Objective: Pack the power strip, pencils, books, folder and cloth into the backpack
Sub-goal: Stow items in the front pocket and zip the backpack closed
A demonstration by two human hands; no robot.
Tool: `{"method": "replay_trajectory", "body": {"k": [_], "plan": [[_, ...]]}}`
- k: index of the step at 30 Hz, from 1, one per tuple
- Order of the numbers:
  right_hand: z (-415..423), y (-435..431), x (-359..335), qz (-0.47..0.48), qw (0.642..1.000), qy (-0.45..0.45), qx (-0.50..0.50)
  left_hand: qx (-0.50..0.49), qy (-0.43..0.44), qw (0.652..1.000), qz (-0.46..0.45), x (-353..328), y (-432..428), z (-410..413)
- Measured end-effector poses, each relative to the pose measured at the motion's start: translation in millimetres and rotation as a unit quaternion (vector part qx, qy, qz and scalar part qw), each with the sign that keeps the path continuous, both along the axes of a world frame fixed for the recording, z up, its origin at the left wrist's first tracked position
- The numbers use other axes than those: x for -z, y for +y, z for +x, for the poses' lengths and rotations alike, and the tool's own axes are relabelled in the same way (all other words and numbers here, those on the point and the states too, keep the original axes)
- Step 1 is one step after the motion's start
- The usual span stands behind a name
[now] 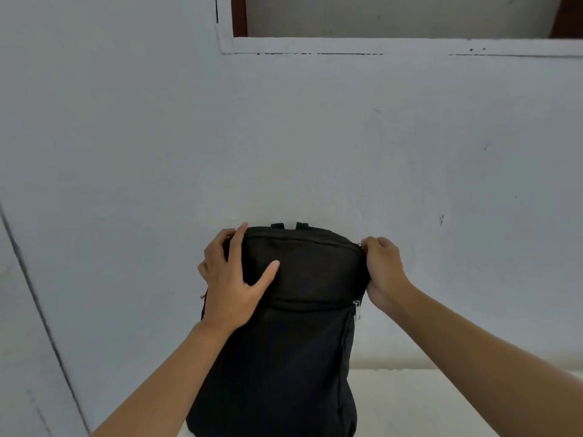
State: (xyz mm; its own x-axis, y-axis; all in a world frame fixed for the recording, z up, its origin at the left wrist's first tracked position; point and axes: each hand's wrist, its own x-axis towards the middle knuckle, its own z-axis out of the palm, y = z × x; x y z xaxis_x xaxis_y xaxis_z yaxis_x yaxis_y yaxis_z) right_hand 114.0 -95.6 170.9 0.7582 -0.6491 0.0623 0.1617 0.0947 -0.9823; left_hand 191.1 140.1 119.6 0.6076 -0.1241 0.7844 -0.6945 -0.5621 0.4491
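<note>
A black backpack stands upright against the wall, low in the middle of the head view. Its top zipper line runs shut across the upper panel. My left hand grips the bag's upper left corner, fingers spread over the top and thumb on the front. My right hand is closed at the upper right corner, pinching the metal zipper pull. A second zipper pull hangs lower on the right side. The power strip, pencils, books, folder and cloth are not visible.
A pale grey-blue wall fills most of the view, with a window frame at the top. A white surface lies under the backpack at the lower right. A wall corner line runs down the left side.
</note>
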Motion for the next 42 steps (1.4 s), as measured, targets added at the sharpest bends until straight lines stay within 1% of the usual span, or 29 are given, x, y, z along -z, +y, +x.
{"method": "replay_trajectory", "body": {"k": [3, 5, 7, 8, 10, 11, 13, 15, 17, 20, 22, 24, 26, 28, 30, 33, 35, 36, 37, 38, 40, 42], "plan": [[7, 0, -6, 0.020, 0.999, -0.023, 0.024, -0.095, 0.004, 0.991, 0.090, -11, -1, 16], [10, 0, -6, 0.040, 0.998, -0.032, 0.024, -0.154, -0.005, 0.982, 0.106, -20, 1, 28], [13, -4, -4, 0.047, 0.998, -0.035, 0.013, -0.181, -0.011, 0.976, 0.120, -26, -1, 33], [14, -6, -3, 0.048, 0.998, -0.033, 0.008, -0.173, -0.024, 0.976, 0.130, -28, -3, 34], [14, -10, 0, 0.052, 0.998, -0.017, -0.001, -0.107, -0.069, 0.980, 0.154, -32, -9, 28], [13, -11, 2, 0.048, 0.999, 0.000, -0.005, -0.061, -0.090, 0.977, 0.182, -36, -14, 23], [10, -12, 10, 0.031, 0.999, 0.035, -0.015, 0.011, -0.110, 0.959, 0.262, -46, -28, 14], [7, -9, 20, 0.025, 0.998, 0.057, -0.024, 0.051, -0.095, 0.941, 0.322, -57, -47, 10], [3, -7, 30, 0.036, 0.998, 0.052, -0.028, 0.071, -0.077, 0.925, 0.365, -64, -66, 10], [-4, -9, 33, 0.049, 0.998, 0.023, -0.017, 0.091, -0.047, 0.908, 0.406, -68, -89, 9], [-9, -12, 25, 0.046, 0.999, -0.011, -0.006, 0.108, -0.046, 0.901, 0.418, -71, -101, 6], [-13, -12, 12, 0.014, 0.999, -0.033, 0.013, 0.120, -0.049, 0.911, 0.392, -77, -107, 3], [-16, -11, 1, -0.037, 0.998, -0.040, 0.035, 0.126, -0.058, 0.936, 0.322, -82, -109, 4], [-16, -11, -3, -0.039, 0.998, -0.014, 0.047, 0.133, -0.057, 0.957, 0.251, -82, -106, 8], [-15, -9, 11, 0.003, 0.999, 0.036, 0.034, 0.138, -0.028, 0.970, 0.196, -77, -102, 13], [-20, -1, 78, 0.043, 0.987, 0.153, 0.017, 0.130, 0.015, 0.983, 0.130, -70, -97, 20], [-32, 7, 126, 0.063, 0.969, 0.236, -0.018, 0.158, 0.048, 0.980, 0.108, -72, -95, 21], [-37, 11, 143, 0.064, 0.963, 0.258, -0.040, 0.181, 0.064, 0.975, 0.115, -73, -92, 20], [-41, 14, 152, 0.058, 0.963, 0.256, -0.056, 0.197, 0.066, 0.969, 0.132, -73, -88, 18], [-42, 14, 154, 0.043, 0.970, 0.233, -0.054, 0.197, 0.050, 0.967, 0.153, -71, -80, 17], [-41, 13, 140, 0.015, 0.988, 0.148, -0.034, 0.150, -0.014, 0.973, 0.175, -60, -56, 13], [-42, 11, 117, -0.027, 0.996, 0.050, -0.065, 0.096, -0.077, 0.981, 0.152, -42, -26, 6]]}}
